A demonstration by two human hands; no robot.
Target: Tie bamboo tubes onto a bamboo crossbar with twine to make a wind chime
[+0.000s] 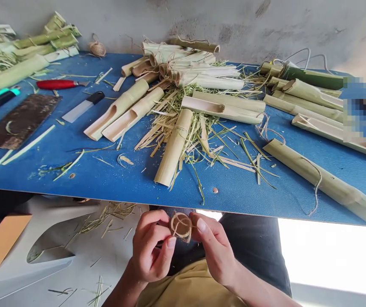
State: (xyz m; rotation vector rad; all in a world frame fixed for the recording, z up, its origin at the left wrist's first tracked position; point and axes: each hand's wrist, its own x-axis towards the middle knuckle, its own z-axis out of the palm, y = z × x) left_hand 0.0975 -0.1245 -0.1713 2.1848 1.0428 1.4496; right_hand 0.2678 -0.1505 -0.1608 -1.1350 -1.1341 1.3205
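Below the table's front edge, both hands are at a round bamboo tube (172,227), seen end-on with its open mouth facing up. Thin brown twine (181,221) crosses the mouth and hangs in loose strands at its rim. My left hand (154,247) has its fingers closed at the tube's left side, the thumb and a finger pinching near a strand. My right hand (214,249) is closed at the right side, thumb against forefinger on the twine. How far the tube reaches below the fingers is hidden.
The blue table (131,187) carries shavings (198,123), a pile of bamboo tubes (202,76) and a long bamboo piece (326,179) with twine. At left lie a cleaver (23,121), a small knife (82,108), a red-handled tool (56,84) and a twine ball (97,47).
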